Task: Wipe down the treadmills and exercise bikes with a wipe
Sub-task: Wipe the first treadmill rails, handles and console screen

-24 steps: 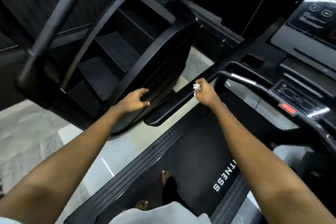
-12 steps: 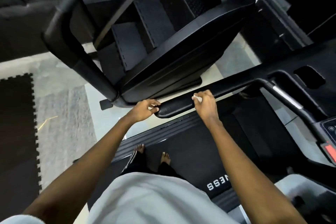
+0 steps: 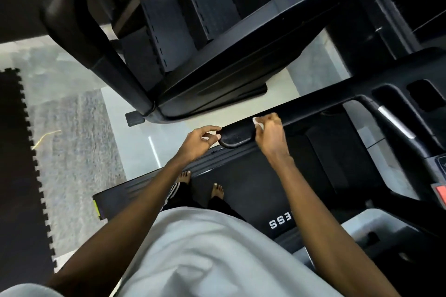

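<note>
right now my right hand [image 3: 270, 135] is curled over the black handrail [image 3: 237, 135] of the treadmill, close to its rounded end, pinching a small white wipe [image 3: 256, 121] against the top of the rail. only a crumpled corner of the wipe shows past my fingers. my left hand [image 3: 196, 142] sits just beside the rail's tip, fingers loosely bent and holding nothing; the thumb and a fingertip are right at the end cap, though i cannot tell if they touch it. i stand barefoot on the treadmill belt [image 3: 253, 176], both feet [image 3: 217, 190] below my hands, in dark trousers [image 3: 217, 205] with white side stripes and a pale grey shirt [image 3: 205, 248]. white letters [image 3: 281, 223] are printed on the belt by my right arm, partly cut off. the rail runs up and to the right toward the console [image 3: 395, 79], where a silver grip strip [image 3: 395, 122] and a red button [image 3: 440, 194] at the frame edge show. beyond the rail stands a black stair climber [image 3: 193, 31] with ribbed steps, its base on the pale floor [image 3: 135, 147]. further left lies a black interlocking foam mat [image 3: 17, 164], with a thin yellow strand [image 3: 45, 137] on the grey speckled floor near its edge.
</note>
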`<act>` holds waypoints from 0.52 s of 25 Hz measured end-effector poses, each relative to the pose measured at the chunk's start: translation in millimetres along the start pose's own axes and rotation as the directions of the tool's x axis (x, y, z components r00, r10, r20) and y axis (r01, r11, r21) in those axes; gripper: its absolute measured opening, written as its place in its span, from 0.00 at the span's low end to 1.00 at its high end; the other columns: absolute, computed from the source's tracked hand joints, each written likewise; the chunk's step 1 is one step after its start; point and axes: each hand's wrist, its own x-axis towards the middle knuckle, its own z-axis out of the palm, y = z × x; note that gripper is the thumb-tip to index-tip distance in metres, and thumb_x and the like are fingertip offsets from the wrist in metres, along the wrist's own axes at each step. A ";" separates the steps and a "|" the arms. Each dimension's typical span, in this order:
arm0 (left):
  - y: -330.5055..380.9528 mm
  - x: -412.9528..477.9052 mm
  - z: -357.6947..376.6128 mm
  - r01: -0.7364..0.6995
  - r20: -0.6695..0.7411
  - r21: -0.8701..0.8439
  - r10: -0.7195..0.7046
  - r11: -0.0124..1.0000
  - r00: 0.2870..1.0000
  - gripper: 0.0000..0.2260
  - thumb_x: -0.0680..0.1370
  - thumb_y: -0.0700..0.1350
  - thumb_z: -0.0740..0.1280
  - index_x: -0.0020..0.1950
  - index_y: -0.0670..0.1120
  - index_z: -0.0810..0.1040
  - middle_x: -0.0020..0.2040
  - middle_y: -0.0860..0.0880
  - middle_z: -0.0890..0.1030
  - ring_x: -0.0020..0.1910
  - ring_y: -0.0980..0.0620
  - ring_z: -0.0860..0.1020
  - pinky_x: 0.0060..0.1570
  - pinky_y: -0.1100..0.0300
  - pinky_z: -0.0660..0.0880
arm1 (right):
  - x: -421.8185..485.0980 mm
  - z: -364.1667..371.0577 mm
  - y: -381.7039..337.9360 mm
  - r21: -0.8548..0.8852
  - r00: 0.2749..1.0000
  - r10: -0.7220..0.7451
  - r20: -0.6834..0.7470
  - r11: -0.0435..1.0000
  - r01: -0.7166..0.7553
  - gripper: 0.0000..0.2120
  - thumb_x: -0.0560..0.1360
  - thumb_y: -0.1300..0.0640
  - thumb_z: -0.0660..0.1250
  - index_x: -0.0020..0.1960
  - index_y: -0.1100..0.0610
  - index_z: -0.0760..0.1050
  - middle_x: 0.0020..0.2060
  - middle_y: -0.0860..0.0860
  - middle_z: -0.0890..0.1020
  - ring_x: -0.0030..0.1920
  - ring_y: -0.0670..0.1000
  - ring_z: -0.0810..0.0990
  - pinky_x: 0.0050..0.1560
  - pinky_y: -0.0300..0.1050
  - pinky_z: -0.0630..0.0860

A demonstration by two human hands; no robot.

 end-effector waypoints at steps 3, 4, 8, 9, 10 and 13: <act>-7.8 7.4 -6.4 -0.011 0.035 -0.081 0.014 0.997 0.999 0.09 0.80 0.47 0.69 0.59 0.57 0.83 0.54 0.55 0.84 0.48 0.60 0.81 0.47 0.67 0.76 | -22.5 24.8 -41.7 0.020 0.984 -0.121 0.131 0.993 0.119 0.13 0.80 0.62 0.61 0.59 0.62 0.81 0.56 0.55 0.77 0.52 0.54 0.79 0.58 0.43 0.75; -12.7 11.1 -9.2 -0.015 0.056 -0.108 0.021 0.994 0.998 0.09 0.81 0.45 0.68 0.59 0.55 0.83 0.54 0.55 0.84 0.49 0.61 0.81 0.49 0.68 0.75 | -28.7 28.5 -49.1 0.030 0.975 -0.148 0.168 0.989 0.145 0.12 0.80 0.62 0.62 0.59 0.61 0.82 0.55 0.54 0.77 0.53 0.54 0.79 0.58 0.45 0.76; -28.1 24.5 -19.1 -0.029 0.160 -0.190 0.060 0.981 0.985 0.10 0.81 0.44 0.69 0.60 0.53 0.83 0.57 0.56 0.84 0.58 0.59 0.80 0.60 0.67 0.73 | -36.3 21.9 -49.9 0.039 0.992 -0.066 0.111 0.997 0.061 0.11 0.79 0.62 0.66 0.58 0.57 0.83 0.54 0.52 0.79 0.52 0.53 0.81 0.57 0.47 0.78; -28.6 27.0 -20.6 -0.028 0.180 -0.212 0.067 0.977 0.981 0.10 0.81 0.42 0.69 0.59 0.53 0.83 0.57 0.55 0.84 0.59 0.58 0.80 0.61 0.66 0.73 | -33.9 24.1 -54.0 0.017 0.996 -0.019 0.090 1.000 0.017 0.11 0.79 0.62 0.65 0.58 0.57 0.83 0.54 0.53 0.79 0.53 0.54 0.81 0.57 0.47 0.78; -30.2 29.9 -20.9 -0.018 0.195 -0.220 0.062 0.975 0.979 0.10 0.81 0.41 0.69 0.59 0.52 0.83 0.57 0.53 0.85 0.59 0.57 0.81 0.61 0.66 0.73 | -28.5 29.6 -60.6 -0.012 0.997 0.011 0.075 1.000 -0.010 0.12 0.79 0.62 0.65 0.59 0.58 0.82 0.56 0.54 0.79 0.55 0.54 0.80 0.58 0.47 0.76; -36.7 36.0 -19.8 0.018 0.194 -0.229 0.027 0.973 0.981 0.09 0.81 0.40 0.68 0.58 0.51 0.82 0.57 0.52 0.84 0.59 0.55 0.81 0.65 0.60 0.74 | -7.1 46.1 -83.3 -0.101 0.976 -0.044 0.215 0.993 0.067 0.12 0.79 0.64 0.62 0.58 0.62 0.81 0.55 0.58 0.78 0.58 0.59 0.77 0.58 0.50 0.75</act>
